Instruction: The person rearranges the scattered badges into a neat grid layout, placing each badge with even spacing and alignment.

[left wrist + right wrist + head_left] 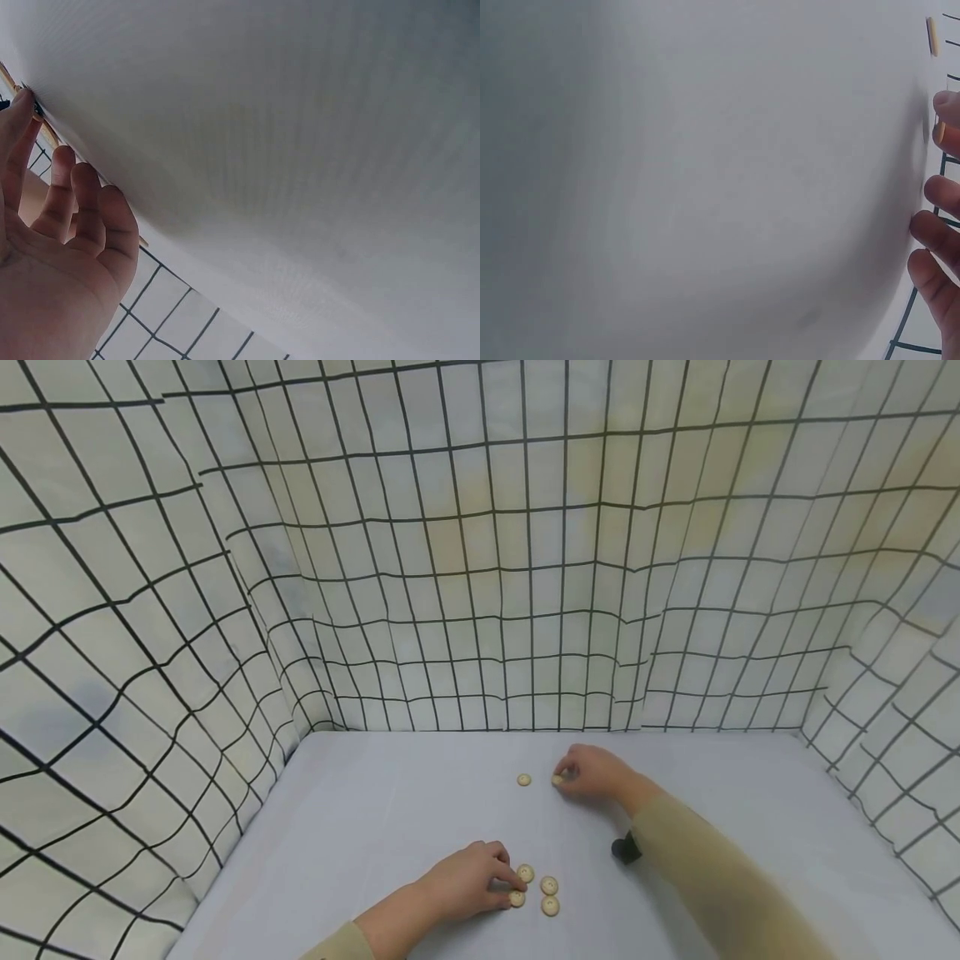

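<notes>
In the head view, my left hand (468, 885) pinches a small round pale disc (517, 899) with dark marks on its face, down at the white table. Right beside those fingers lies another disc (526, 873). Two more, an upper disc (549, 885) and a lower disc (551, 906), sit just to the right. Farther back, my right hand (596, 772) holds a disc (557, 780) by its edge between thumb and finger. That disc (940, 133) shows edge-on in the right wrist view. A lone disc (524, 780) lies left of it.
The white table (360, 802) carries all the discs. A white wall with a black grid (525, 552) rises along its back and both sides. Against the right sleeve (697, 860) sits a small black object (625, 849).
</notes>
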`<state>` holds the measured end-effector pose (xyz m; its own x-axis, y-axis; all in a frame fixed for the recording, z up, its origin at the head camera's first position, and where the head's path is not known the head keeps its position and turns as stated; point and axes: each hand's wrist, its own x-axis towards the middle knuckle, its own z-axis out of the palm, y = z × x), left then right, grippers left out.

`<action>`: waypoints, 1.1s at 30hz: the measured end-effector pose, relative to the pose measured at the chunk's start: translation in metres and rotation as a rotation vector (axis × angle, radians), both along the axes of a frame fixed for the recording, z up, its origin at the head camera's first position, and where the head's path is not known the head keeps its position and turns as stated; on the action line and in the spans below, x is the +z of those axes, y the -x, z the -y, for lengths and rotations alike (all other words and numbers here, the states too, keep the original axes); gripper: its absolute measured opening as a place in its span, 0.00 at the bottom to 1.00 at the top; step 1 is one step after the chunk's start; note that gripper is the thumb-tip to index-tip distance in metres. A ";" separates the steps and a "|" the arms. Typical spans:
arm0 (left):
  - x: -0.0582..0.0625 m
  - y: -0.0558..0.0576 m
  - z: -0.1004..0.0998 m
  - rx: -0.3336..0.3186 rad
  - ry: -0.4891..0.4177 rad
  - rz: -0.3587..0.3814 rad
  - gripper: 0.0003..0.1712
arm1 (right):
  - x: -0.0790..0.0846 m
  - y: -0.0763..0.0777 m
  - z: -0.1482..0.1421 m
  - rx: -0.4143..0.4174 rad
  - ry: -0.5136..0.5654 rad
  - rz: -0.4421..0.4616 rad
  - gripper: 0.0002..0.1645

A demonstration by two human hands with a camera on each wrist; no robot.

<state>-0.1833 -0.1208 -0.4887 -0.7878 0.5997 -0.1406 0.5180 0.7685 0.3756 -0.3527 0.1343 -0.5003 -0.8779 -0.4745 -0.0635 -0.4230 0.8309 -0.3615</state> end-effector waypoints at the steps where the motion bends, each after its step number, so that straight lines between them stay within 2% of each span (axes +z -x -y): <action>1: 0.000 0.000 0.000 0.000 0.000 0.001 0.14 | -0.001 0.002 0.001 -0.003 -0.002 -0.001 0.11; 15: -0.002 0.000 -0.001 0.002 0.006 -0.003 0.14 | -0.005 0.011 0.009 -0.027 -0.040 0.004 0.11; 33: -0.004 0.001 0.000 0.007 0.009 -0.005 0.14 | -0.006 0.011 0.011 -0.030 -0.043 0.028 0.16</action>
